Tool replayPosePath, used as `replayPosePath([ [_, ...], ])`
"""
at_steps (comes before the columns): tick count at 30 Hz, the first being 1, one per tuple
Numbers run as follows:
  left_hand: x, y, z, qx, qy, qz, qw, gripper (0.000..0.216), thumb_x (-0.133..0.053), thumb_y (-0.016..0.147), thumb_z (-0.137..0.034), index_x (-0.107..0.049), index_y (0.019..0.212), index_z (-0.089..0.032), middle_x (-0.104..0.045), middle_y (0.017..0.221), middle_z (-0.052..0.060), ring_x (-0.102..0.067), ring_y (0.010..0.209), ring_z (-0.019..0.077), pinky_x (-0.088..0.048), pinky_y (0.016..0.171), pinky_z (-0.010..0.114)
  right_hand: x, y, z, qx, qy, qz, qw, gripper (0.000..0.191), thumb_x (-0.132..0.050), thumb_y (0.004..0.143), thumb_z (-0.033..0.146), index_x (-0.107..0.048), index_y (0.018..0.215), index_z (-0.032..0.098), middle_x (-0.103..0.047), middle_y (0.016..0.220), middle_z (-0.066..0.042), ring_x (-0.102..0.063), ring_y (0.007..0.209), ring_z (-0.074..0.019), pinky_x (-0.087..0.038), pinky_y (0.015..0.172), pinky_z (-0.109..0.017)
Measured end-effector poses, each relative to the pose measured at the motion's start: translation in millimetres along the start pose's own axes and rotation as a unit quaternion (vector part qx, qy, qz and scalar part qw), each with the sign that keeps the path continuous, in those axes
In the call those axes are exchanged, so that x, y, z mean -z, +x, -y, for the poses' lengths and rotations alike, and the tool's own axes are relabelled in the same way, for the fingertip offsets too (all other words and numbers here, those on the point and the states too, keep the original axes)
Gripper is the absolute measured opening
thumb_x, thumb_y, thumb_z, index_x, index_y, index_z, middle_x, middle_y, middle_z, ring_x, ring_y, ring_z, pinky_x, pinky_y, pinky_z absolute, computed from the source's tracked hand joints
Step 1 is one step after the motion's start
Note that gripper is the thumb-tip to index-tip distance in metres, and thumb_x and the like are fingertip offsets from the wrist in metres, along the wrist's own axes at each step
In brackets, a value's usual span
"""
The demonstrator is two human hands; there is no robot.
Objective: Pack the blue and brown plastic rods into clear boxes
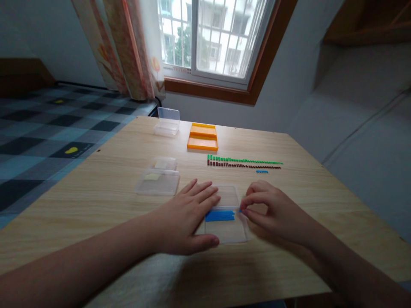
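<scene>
A clear plastic box lies opened flat on the table, with several thin blue sticks lined up inside it. Spread over its left side is my left hand, fingers apart, thumb along the near edge. At the box's right edge, my right hand pinches a small blue piece between thumb and forefinger; most of that piece is hidden. Beyond the right hand run a row of green pieces, a row of dark brown pieces and a short row of blue pieces.
An orange two-part tray stands toward the back. Left of centre sits another opened clear box with a pale item inside, and a third clear box stands open at the far edge. A bed adjoins the table's left side.
</scene>
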State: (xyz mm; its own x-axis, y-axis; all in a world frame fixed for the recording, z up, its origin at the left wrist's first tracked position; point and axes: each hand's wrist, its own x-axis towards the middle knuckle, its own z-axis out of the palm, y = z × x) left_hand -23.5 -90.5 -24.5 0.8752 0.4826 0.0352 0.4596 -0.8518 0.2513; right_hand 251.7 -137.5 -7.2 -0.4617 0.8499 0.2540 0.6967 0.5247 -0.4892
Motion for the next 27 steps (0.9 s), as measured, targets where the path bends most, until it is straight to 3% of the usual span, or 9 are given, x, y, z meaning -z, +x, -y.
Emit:
replayPosePath([
  [6, 0, 1, 0, -0.002, 0.006, 0.002, 1.0, 0.086, -0.062, 0.09, -0.068, -0.047, 0.153, -0.011, -0.039, 0.163, 0.022, -0.029, 0.154, 0.0436, -0.015, 0.125, 0.065, -7, -5, 15, 0.003, -0.018, 0.048, 0.999, 0.02, -0.067, 0.083, 0.006, -0.079, 0.088, 0.022, -0.064, 0.083, -0.004, -0.058, 0.086, -0.0203, -0.041, 0.074, -0.032],
  [17, -1, 1, 0, -0.005, 0.001, -0.009, 1.0, 0.084, -0.062, 0.09, -0.067, -0.048, 0.152, -0.012, -0.04, 0.162, 0.021, -0.03, 0.153, 0.0431, -0.016, 0.126, 0.064, -18, 0, 16, -0.014, -0.045, 0.08, 0.996, 0.021, -0.068, 0.084, 0.008, -0.081, 0.081, 0.024, -0.062, 0.075, -0.003, -0.055, 0.078, -0.0185, -0.036, 0.067, -0.031],
  [23, -1, 1, -1, -0.001, 0.001, -0.001, 1.0, 0.086, -0.062, 0.09, -0.068, -0.048, 0.152, -0.01, -0.039, 0.163, 0.022, -0.03, 0.153, 0.0439, -0.015, 0.125, 0.065, -1, -2, 16, 0.051, -0.034, 0.093, 0.994, 0.02, -0.063, 0.092, 0.015, -0.081, 0.097, 0.023, -0.063, 0.082, -0.005, -0.054, 0.081, -0.0197, -0.038, 0.072, -0.033],
  [27, 0, 1, -1, 0.003, 0.007, 0.008, 1.0, 0.087, -0.06, 0.091, -0.07, -0.046, 0.153, -0.011, -0.037, 0.164, 0.021, -0.028, 0.154, 0.0424, -0.014, 0.126, 0.064, 0, 0, 16, 0.102, -0.033, 0.118, 0.987, 0.022, -0.059, 0.093, 0.013, -0.079, 0.093, 0.021, -0.061, 0.081, -0.004, -0.051, 0.077, -0.0185, -0.038, 0.071, -0.034],
])
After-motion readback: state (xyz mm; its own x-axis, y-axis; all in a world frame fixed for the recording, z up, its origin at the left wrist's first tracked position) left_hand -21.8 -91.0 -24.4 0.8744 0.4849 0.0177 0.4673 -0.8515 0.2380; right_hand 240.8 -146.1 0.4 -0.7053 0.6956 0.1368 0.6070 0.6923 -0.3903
